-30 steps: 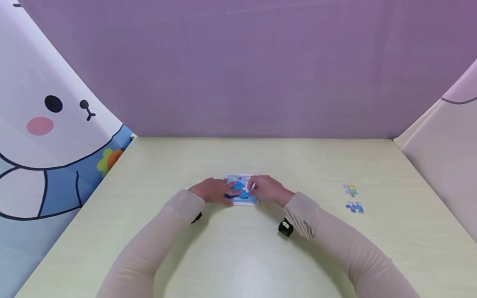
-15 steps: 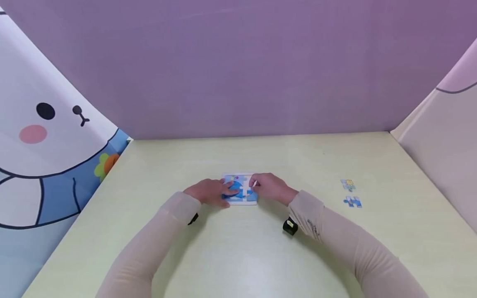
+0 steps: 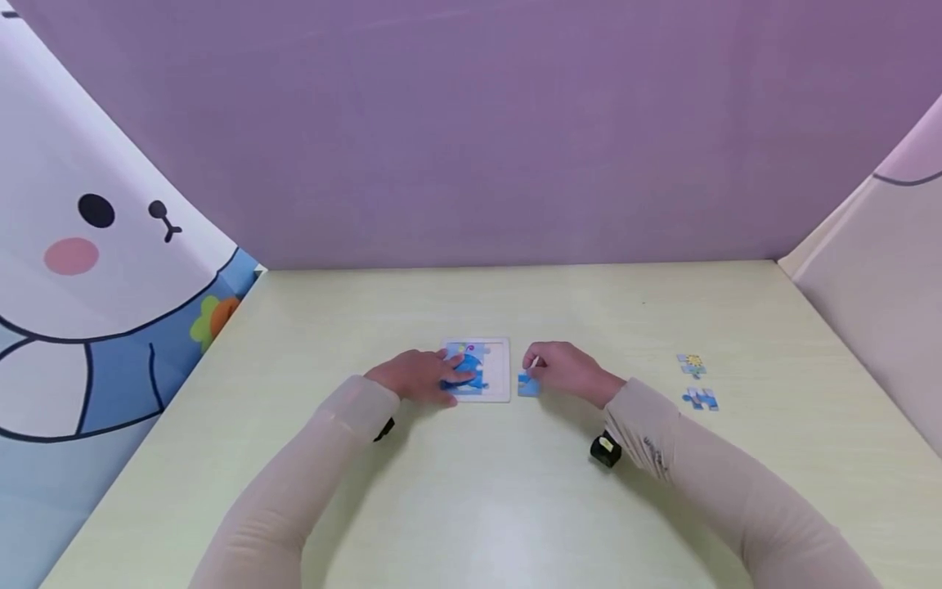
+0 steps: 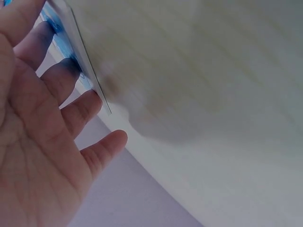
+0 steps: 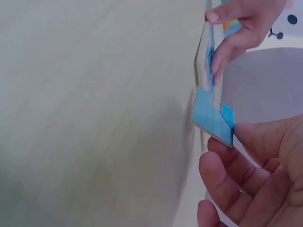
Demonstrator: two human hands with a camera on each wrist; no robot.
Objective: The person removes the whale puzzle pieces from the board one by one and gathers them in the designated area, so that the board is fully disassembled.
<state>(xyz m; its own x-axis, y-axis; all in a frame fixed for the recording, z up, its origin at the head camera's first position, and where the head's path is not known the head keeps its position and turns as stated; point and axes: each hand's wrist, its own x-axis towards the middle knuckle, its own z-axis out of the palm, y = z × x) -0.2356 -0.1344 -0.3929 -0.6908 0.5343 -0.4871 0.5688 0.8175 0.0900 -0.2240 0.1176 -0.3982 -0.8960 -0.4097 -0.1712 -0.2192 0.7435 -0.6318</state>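
Note:
My left hand point(image 3: 414, 376) rests with spread fingers on the left part of a small white-framed jigsaw board point(image 3: 500, 372). Blue whale-picture pieces point(image 3: 472, 365) fill the board's left and middle, while a white strip shows bare at its right. In the left wrist view the fingertips point(image 4: 92, 101) lie along the board's edge. Just right of the board, my right hand point(image 3: 565, 367) pinches a blue jigsaw piece point(image 5: 208, 116) between thumb and forefinger; the other fingers are curled loosely beneath, as the right wrist view shows.
Farther right on the pale table point(image 3: 471, 491) lie a puzzle section with a yellow sun-like shape point(image 3: 692, 365) and a blue section point(image 3: 701, 399). A purple cloth point(image 3: 515, 139) stands behind the table, with a cartoon-print cloth point(image 3: 118, 286) at the left.
My right hand has moved right, off the board, carrying the blue jigsaw piece away and leaving the board's right strip bare. The left hand stays in place on the board.

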